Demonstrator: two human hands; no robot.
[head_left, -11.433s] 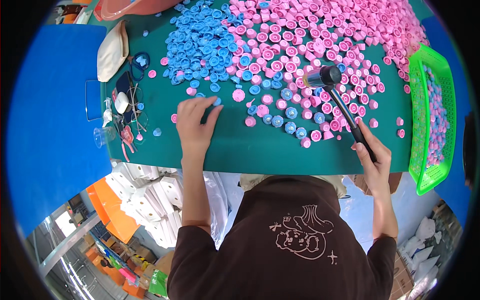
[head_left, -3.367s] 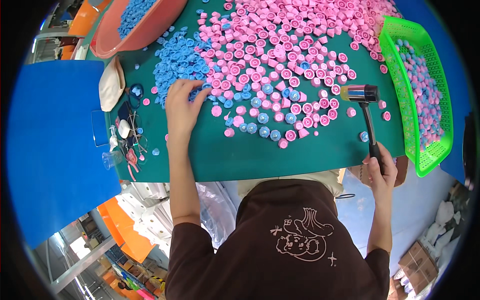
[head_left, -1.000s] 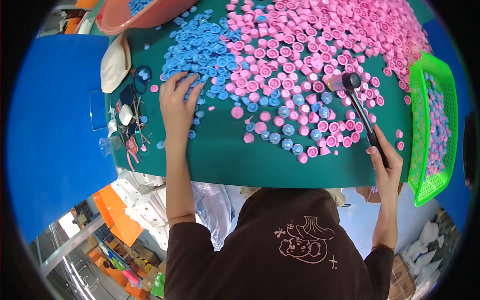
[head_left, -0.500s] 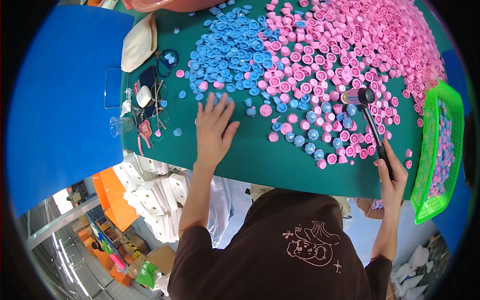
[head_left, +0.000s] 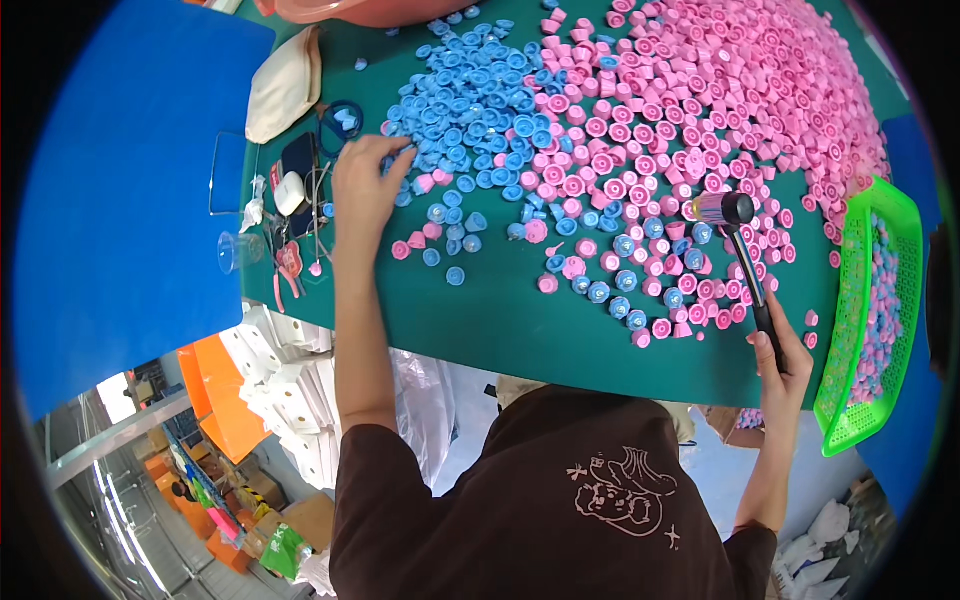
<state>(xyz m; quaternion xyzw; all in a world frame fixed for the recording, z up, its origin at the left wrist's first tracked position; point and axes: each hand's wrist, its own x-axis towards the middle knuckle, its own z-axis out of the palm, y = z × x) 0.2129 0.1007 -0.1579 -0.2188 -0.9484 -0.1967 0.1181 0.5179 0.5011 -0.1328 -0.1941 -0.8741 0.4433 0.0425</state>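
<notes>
My right hand grips the black handle of a small mallet, its head held over pink and blue pieces. The mallet has one black face and one clear yellowish face. At the left edge of a heap of small blue caps, my left hand reaches with bent fingers, thumb apart from them. I see nothing held in it. Several loose blue caps and pink pieces lie right of its wrist. Left of the mallet, blue caps sit on pink cup-shaped pieces.
A large heap of pink pieces covers the far right of the green table. At right stands a green basket of pink and blue pieces. Scissors, a phone and pliers lie at left. A pink basin stands behind.
My left hand has moved left and away from me, to the blue heap's edge. Several blue and pink pieces now lie spread where it was. The mallet stays in my right hand.
</notes>
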